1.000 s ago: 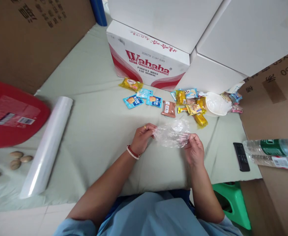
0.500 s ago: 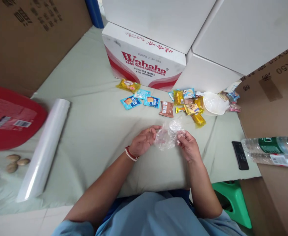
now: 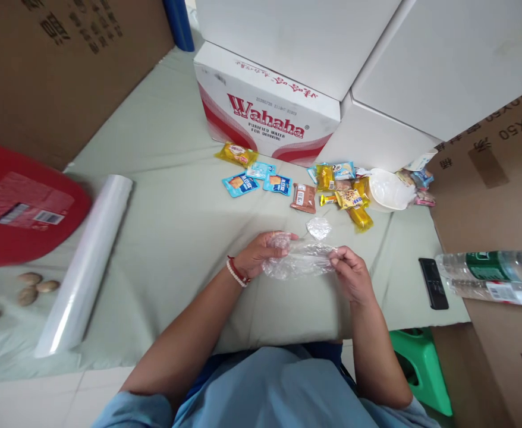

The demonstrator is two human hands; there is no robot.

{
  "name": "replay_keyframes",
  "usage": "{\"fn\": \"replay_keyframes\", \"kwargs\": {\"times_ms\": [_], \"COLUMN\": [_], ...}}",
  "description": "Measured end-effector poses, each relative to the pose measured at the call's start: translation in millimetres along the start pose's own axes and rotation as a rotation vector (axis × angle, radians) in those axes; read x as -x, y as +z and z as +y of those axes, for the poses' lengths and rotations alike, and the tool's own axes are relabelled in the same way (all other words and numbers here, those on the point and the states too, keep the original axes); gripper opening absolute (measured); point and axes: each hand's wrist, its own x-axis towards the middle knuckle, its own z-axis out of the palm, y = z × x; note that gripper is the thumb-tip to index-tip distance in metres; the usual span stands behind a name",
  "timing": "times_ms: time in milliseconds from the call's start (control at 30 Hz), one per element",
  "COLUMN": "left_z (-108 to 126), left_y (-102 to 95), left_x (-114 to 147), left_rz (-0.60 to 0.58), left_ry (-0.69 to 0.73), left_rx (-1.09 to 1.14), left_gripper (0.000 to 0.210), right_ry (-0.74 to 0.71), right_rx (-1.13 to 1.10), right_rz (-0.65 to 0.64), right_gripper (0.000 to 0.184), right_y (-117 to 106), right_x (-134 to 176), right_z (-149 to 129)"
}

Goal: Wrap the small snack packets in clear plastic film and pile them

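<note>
A clear plastic film (image 3: 303, 263) is spanning the space between both hands over the pale green surface (image 3: 176, 255), looking thin, crinkled and glossy, its folds catching white light. The right hand (image 3: 352, 272) is pinching one end; the left hand (image 3: 261, 252) is cradling the bunched other end, thumb and fingers slightly apart, their grip remaining unclear.

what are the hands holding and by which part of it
A piece of thin clear plastic: the right hand pinches its right end, the left hand holds its bunched left end.
</note>
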Motion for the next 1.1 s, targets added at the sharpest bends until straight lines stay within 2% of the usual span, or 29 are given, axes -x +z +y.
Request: {"fn": "replay_keyframes", "kwargs": {"times_ms": [233, 400, 467, 500, 600, 633, 700, 767, 833, 933, 967, 1033, 1100], "left_z": [1.2, 0.6, 0.3, -0.2, -3.6, -5.2, -8.4, -10.3, -10.0, -4.7, -1.8, 5.1, 12.4], "left_y": [2.4, -0.1, -1.1, -1.5, -1.8, -1.5, -0.6, 0.7, 2.1, 4.3, 5.1, 6.5, 6.4], "left_x": [-3.9, -4.2, -3.4, -3.2, -3.9, -4.4, -5.4, -6.1, -6.4, -5.6, -4.7, -0.7, 7.0], "left_rz": [0.096, 0.059, 0.048, 0.041, 0.027, 0.022, 0.008, 0.012, 0.038, 0.069, 0.074, 0.088, 0.145], "left_ry": [0.159, 0.19, 0.192, 0.203, 0.249, 0.25, 0.227, 0.196, 0.165, 0.068, 0.024, -0.036, -0.025], "left_rx": [-0.096, -0.022, -0.025, -0.046, -0.146, -0.184, -0.256, -0.302, -0.311, -0.282, -0.278, -0.318, -0.414], "left_gripper": [0.042, 0.05, 0.056, 0.058, 0.066, 0.069, 0.072, 0.074, 0.081, 0.098, 0.098, 0.08, 0.056], "right_ry": [0.073, 0.016, 0.005, 0.023, 0.152, 0.19, 0.21, 0.16, 0.096, 0.033, 0.007, -0.022, -0.013], "right_rx": [-0.125, -0.17, -0.163, -0.163, -0.144, -0.11, -0.011, 0.024, -0.028, -0.105, -0.108, -0.071, 0.015], "right_rz": [0.121, 0.154, 0.109, 0.064, -0.091, -0.105, -0.029, 0.14, 0.282, 0.361, 0.381, 0.384, 0.344], "right_gripper": [0.024, 0.019, 0.022, 0.029, 0.066, 0.07, 0.06, 0.046, 0.043, 0.04, 0.039, 0.038, 0.042], "right_y": [-28.4, -46.6, -50.3, -50.9, -46.1, -42.6, -34.3, -27.1, -23.1, -23.7, -25.4, -31.4, -42.1], "right_x": [12.8, 18.2, 20.5, 21.4, 20.3, 18.1, 11.4, 3.4, -2.5, -2.3, -0.2, 3.8, 1.6], "right_z": [4.8, 7.4, 6.0, 4.8, 1.0, 0.0, -1.5, -3.3, -6.1, -9.8, -9.6, -6.1, 0.6]}}
